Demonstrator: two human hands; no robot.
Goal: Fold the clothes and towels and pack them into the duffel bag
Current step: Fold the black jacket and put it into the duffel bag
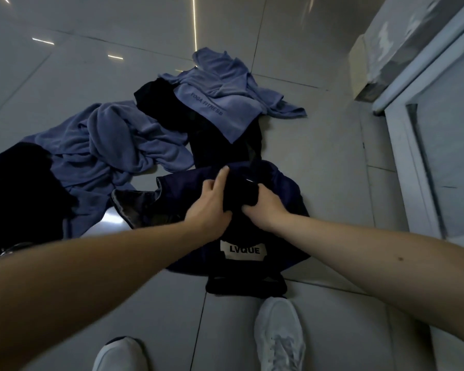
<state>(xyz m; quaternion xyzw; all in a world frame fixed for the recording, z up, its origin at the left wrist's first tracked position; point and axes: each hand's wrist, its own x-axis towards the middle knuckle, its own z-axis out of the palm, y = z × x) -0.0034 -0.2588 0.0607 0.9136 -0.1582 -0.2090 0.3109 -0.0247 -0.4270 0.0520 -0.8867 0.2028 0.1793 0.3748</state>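
Navy duffel bag (188, 190) (LVQUE label) on floor (332, 156) near shoes (279, 333). Gripping black garment (241, 192) on top of it with left hand (212, 203) and right hand (264, 208). Blue towels (113, 145) crumpled behind.

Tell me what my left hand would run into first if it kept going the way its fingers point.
Probably the far edge of the duffel bag, just past your left hand gripping the black bundle; beyond lies a black garment, then the blue towel. Depth is unclear.
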